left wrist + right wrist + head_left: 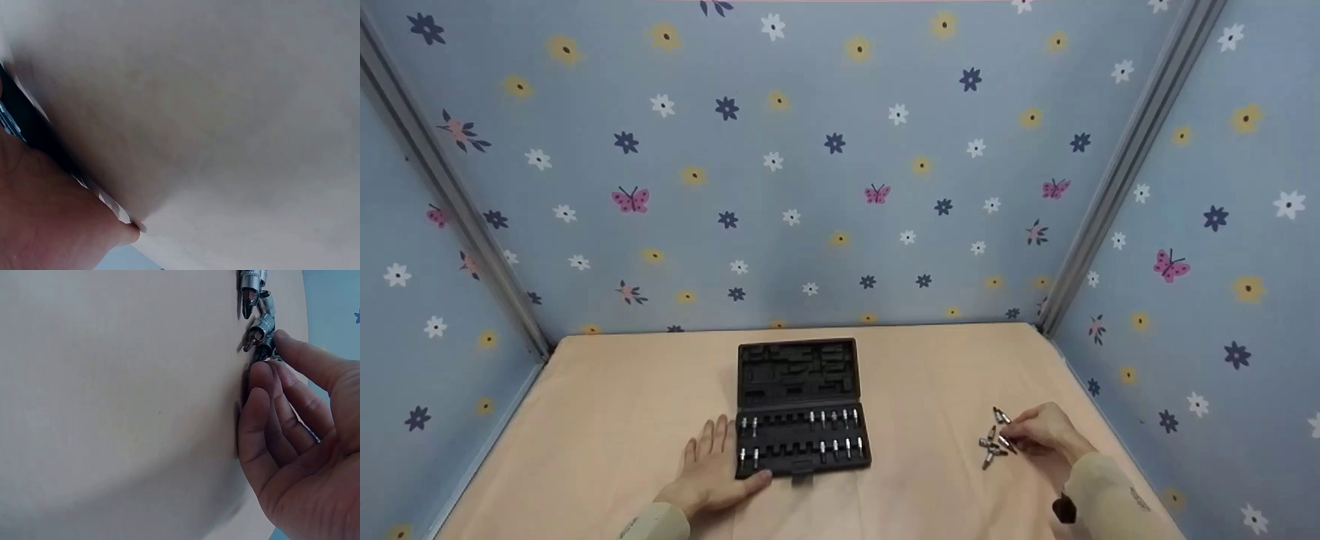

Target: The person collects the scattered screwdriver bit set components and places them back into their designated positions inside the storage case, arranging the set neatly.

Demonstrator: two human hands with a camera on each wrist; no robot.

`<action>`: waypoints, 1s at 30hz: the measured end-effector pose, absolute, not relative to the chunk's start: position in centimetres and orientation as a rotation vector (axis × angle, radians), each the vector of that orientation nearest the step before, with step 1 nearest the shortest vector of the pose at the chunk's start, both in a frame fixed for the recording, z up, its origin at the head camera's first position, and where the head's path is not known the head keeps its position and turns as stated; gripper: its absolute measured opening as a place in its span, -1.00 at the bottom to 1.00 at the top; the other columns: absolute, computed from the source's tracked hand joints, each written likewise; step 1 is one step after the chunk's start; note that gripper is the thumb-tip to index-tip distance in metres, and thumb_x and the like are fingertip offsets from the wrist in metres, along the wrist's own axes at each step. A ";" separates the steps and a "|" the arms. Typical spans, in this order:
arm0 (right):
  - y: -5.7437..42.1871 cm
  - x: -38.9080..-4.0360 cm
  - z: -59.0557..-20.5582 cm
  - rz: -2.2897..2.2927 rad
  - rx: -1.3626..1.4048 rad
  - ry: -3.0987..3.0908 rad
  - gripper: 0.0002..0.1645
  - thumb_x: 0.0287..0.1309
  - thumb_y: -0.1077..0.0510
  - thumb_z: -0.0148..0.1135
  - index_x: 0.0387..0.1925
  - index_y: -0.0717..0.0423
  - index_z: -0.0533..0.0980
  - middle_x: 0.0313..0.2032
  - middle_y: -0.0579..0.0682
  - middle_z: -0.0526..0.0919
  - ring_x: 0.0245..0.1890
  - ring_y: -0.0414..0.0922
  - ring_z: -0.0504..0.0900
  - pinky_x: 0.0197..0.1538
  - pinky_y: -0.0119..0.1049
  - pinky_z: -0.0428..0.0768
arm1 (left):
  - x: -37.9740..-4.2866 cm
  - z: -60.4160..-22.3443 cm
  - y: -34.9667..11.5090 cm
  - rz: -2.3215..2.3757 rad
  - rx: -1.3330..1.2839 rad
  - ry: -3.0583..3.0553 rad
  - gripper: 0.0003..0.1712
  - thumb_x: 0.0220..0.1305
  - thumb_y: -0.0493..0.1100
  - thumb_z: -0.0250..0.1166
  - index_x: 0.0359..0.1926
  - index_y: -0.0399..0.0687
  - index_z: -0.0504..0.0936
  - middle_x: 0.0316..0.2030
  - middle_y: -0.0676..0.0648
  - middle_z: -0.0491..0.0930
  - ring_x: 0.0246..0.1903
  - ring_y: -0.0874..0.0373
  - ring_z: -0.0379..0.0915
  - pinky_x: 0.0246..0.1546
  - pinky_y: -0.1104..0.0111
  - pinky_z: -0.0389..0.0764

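A black socket case [787, 436] lies open on the table, with silvery bit sockets [823, 451] at both ends of its two rows and bare slots in the middle. My left hand [705, 472] lies at the case's left side with fingers straight and spread, its thumb along the front edge. On the right, my right hand [1044, 430] pinches a bit socket [266, 344] between thumb and fingers, low over the table. Several loose bit sockets [988, 442] lie in a small pile beside those fingertips. The fingers partly hide the held one.
The case's lid [799, 371] leans back behind the tray, its moulded recesses facing up. A pale peach cloth [922, 390] covers the table. Blue flowered panels [810, 187] stand at the back and both sides, with grey posts [1132, 142] at the corners.
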State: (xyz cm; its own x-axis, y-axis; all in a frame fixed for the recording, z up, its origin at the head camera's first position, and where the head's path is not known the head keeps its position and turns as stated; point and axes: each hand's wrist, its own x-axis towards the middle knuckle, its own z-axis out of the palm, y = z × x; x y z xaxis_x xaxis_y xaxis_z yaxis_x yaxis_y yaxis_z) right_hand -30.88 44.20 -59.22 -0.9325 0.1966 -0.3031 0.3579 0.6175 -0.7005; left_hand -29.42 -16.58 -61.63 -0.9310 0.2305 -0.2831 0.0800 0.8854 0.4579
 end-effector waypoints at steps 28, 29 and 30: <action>43.2 -31.1 -58.6 -0.771 0.147 2.909 -0.94 0.25 0.23 0.60 -0.34 0.15 0.87 -0.33 -0.01 0.88 -0.32 -0.14 0.70 -0.29 -0.35 0.64 | -29.5 -61.9 -16.5 0.625 0.214 2.726 0.64 0.32 0.73 0.24 0.77 -0.50 -0.19 0.79 -0.56 -0.32 0.80 -0.57 -0.47 0.74 -0.50 -0.34; 43.2 -31.1 -58.6 -0.777 0.152 2.907 -0.94 0.25 0.23 0.59 -0.34 0.14 0.86 -0.33 -0.01 0.87 -0.32 -0.14 0.70 -0.29 -0.35 0.64 | -29.6 -61.9 -16.5 0.623 0.210 2.727 0.64 0.32 0.73 0.24 0.77 -0.50 -0.19 0.79 -0.57 -0.32 0.80 -0.57 -0.47 0.74 -0.50 -0.34; 43.2 -31.1 -58.7 -0.784 0.152 2.909 -0.94 0.26 0.23 0.58 -0.34 0.14 0.86 -0.33 -0.01 0.87 -0.32 -0.14 0.69 -0.29 -0.35 0.64 | -29.6 -61.9 -16.5 0.622 0.210 2.728 0.64 0.32 0.73 0.24 0.77 -0.51 -0.19 0.79 -0.57 -0.32 0.80 -0.57 -0.47 0.74 -0.50 -0.34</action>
